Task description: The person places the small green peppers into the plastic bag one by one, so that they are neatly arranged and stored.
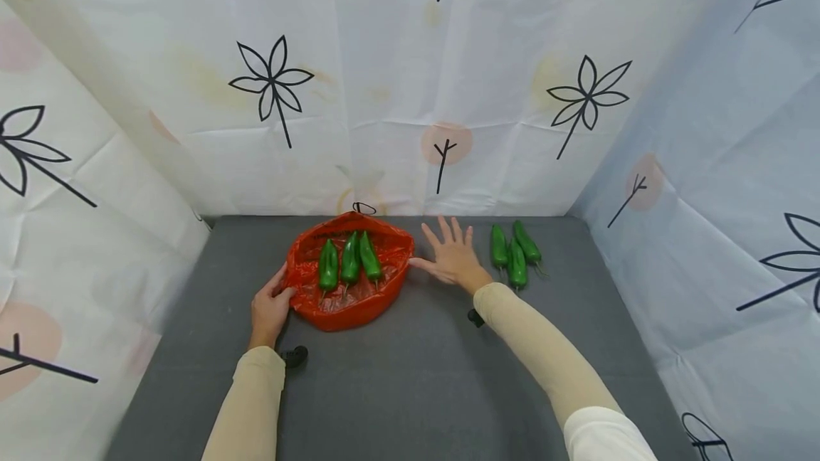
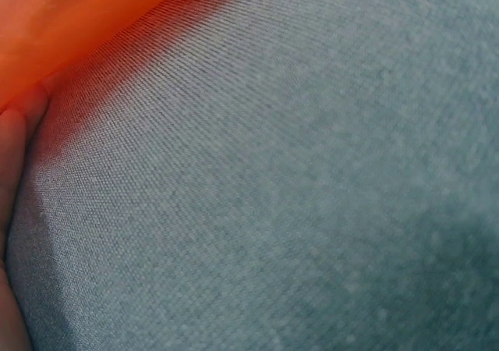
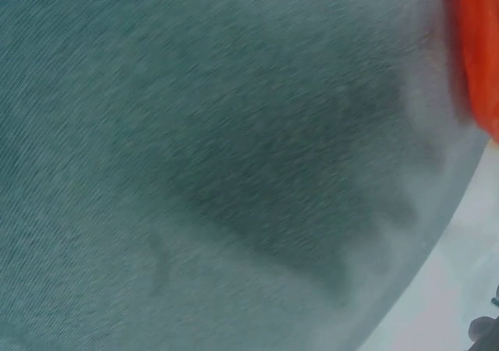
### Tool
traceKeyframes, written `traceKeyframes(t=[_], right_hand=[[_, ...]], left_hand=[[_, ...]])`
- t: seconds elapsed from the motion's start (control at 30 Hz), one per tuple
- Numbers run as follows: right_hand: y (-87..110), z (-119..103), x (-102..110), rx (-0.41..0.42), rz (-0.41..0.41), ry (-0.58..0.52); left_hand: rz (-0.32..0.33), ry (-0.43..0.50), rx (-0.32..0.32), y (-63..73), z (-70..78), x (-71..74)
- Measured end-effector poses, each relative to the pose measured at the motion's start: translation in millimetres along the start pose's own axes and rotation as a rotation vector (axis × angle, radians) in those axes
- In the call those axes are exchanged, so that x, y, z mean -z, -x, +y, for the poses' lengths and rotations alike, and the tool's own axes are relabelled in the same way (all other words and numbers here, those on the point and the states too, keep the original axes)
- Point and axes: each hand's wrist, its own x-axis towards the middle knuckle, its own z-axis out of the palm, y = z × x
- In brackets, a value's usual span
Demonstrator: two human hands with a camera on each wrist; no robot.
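A red plastic bag [image 1: 346, 315] lies spread open on the grey table, its edge raised like a shallow bowl. Three green peppers [image 1: 350, 260] lie side by side in it. My left hand [image 1: 269, 310] holds the bag's left edge between thumb and fingers; in the left wrist view, fingertips [image 2: 31, 105] show at the orange-looking plastic. My right hand [image 1: 453, 260] is spread wide over the table just right of the bag, palm down and holding nothing, its thumb close to the bag's right edge. In the right wrist view only a strip of the bag [image 3: 479, 47] shows.
Three more green peppers [image 1: 516, 255] lie in a group on the table right of my right hand. White cloth walls [image 1: 397, 77] with plant drawings stand behind and at both sides of the grey table [image 1: 397, 390].
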Motion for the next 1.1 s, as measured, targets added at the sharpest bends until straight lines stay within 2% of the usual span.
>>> traceKeyframes(t=[0.2, 0.57, 1.1], right_hand=[[7.3, 13, -3, 0.001, 0.016, 0.014], [10.8, 43, -17, -0.028, -0.012, 0.078], [19.2, 82, -23, -0.102, 0.037, 0.042]], left_hand=[[-0.012, -0.004, 0.005, 0.1, 1.1, -0.3], [0.003, -0.006, -0.019, -0.2, 1.3, 0.2], [-0.001, -0.008, -0.007, 1.0, 2.3, 0.0]])
